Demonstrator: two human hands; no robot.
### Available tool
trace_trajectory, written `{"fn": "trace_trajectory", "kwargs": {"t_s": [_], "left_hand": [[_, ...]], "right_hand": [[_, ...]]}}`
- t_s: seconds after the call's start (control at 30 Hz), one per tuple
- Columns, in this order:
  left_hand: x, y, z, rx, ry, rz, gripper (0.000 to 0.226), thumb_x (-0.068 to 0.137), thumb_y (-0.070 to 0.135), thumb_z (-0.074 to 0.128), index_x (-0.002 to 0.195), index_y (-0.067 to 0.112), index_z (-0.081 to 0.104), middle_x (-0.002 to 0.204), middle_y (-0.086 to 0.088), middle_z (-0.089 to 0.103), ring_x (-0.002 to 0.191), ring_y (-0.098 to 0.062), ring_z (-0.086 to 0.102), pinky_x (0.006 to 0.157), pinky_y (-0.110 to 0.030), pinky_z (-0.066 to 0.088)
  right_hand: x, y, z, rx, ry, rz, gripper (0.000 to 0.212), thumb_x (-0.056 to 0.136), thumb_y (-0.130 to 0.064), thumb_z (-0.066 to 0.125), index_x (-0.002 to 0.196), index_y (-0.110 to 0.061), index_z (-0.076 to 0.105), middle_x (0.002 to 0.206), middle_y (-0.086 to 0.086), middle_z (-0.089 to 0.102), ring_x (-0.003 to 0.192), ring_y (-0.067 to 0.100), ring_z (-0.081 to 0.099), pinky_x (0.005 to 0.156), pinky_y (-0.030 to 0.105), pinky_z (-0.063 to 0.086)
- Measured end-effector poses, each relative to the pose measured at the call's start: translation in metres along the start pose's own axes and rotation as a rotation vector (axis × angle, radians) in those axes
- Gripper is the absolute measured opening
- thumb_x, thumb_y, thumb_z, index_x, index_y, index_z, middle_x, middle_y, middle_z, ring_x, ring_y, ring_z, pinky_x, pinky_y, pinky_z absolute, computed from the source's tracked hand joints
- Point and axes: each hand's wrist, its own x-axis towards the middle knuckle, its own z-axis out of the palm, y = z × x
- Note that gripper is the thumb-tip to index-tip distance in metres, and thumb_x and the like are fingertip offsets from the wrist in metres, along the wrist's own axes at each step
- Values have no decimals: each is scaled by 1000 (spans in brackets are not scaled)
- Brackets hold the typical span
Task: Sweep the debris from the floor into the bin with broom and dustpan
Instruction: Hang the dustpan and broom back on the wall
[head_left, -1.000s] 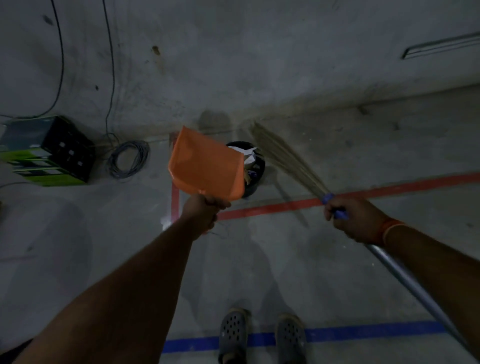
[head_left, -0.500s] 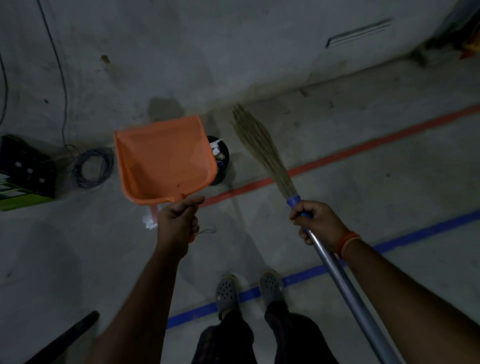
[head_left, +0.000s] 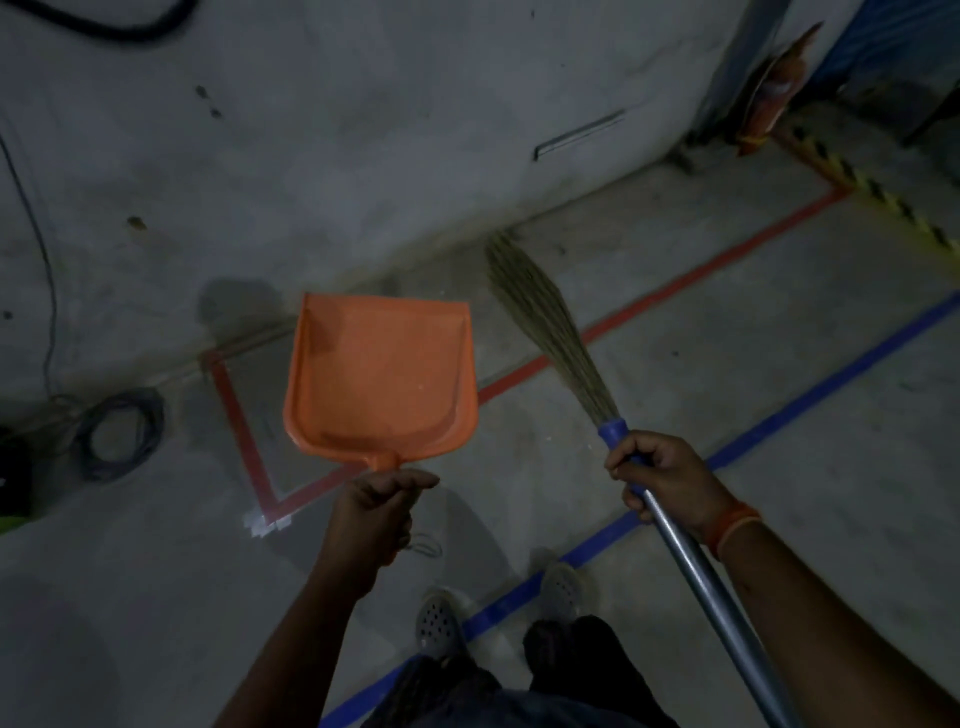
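Head view: the left hand (head_left: 375, 512) has its fingers curled round the short handle of the orange dustpan (head_left: 382, 382), held off the floor — its open mouth points away from the person, toward the wall, pan face up. The right hand (head_left: 658, 479) is clenched on the broom (head_left: 550, 322) just below its blue collar; the broom's long axis runs from lower right up to upper left, bristles ahead near the red line (head_left: 660, 304). The feet stand at a blue line (head_left: 810, 408).
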Motion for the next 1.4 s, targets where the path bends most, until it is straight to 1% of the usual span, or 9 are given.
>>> {"fn": "trace_trajectory", "kwargs": {"t_s": [0.17, 0.27, 0.43, 0.67, 0.9, 1.07, 1.17, 1.33, 1.4], "left_hand": [[18, 37, 35, 35, -31, 33, 21, 101, 2, 52, 97, 1, 73, 45, 2, 31, 35, -7, 28, 39, -13, 24], [27, 58, 72, 34, -26, 82, 21, 101, 3, 53, 98, 2, 73, 43, 1, 33, 34, -6, 28, 39, -13, 24], [36, 75, 160, -47, -29, 137, 25, 99, 3, 56, 91, 14, 77, 49, -4, 37, 39, -10, 31, 43, -12, 23], [50, 100, 284, -18, -188, 142, 24, 101, 4, 51, 99, 11, 75, 48, -4, 37, 37, -11, 30, 43, -12, 23], [112, 147, 390, 94, -290, 129, 20, 100, 6, 56, 101, 10, 75, 47, -2, 38, 39, -10, 30, 44, -13, 22], [185, 181, 474, 97, -342, 156, 20, 100, 5, 56, 100, 9, 76, 47, -4, 38, 38, -10, 28, 45, -14, 21], [222, 204, 525, 114, -344, 158, 22, 99, 4, 57, 97, 13, 77, 47, -5, 39, 37, -10, 30, 51, -20, 24], [282, 246, 615, 182, -394, 167, 25, 99, 6, 58, 95, 19, 80, 48, -6, 42, 44, -14, 36, 62, -40, 33], [301, 261, 653, 186, -415, 158, 26, 98, 5, 58, 96, 18, 80, 49, -6, 41, 46, -14, 36, 66, -43, 33]], "right_hand": [[-3, -2, -19, 28, 56, -49, 19, 89, 10, 55, 78, -3, 63, 66, 15, 53, 44, 23, 47, 43, 26, 41], [-5, -11, -48, 47, 77, -68, 20, 88, 9, 56, 77, -4, 64, 59, 10, 53, 46, 23, 47, 44, 27, 41], [-14, -27, -121, 0, 101, -120, 17, 89, 8, 58, 78, -4, 64, 61, 9, 52, 48, 25, 49, 45, 29, 41], [-19, -49, -217, 1, 153, -158, 12, 89, 8, 57, 81, 2, 63, 62, 4, 56, 52, 31, 50, 44, 30, 41], [29, -79, -300, 84, 225, -174, 12, 89, 7, 57, 80, 1, 62, 66, 14, 54, 50, 29, 50, 45, 30, 44], [87, -117, -383, 60, 303, -178, 10, 90, 8, 54, 82, 5, 59, 63, 8, 54, 49, 30, 50, 44, 30, 45], [120, -144, -438, 26, 337, -166, 13, 90, 6, 54, 80, 1, 61, 66, 15, 50, 49, 32, 50, 44, 32, 44], [163, -182, -524, 17, 383, -192, 16, 91, 8, 54, 80, 0, 62, 59, 15, 46, 44, 27, 47, 41, 29, 41], [176, -191, -557, 29, 393, -191, 14, 91, 7, 55, 81, 1, 62, 56, 15, 46, 42, 27, 48, 41, 29, 41]]}}
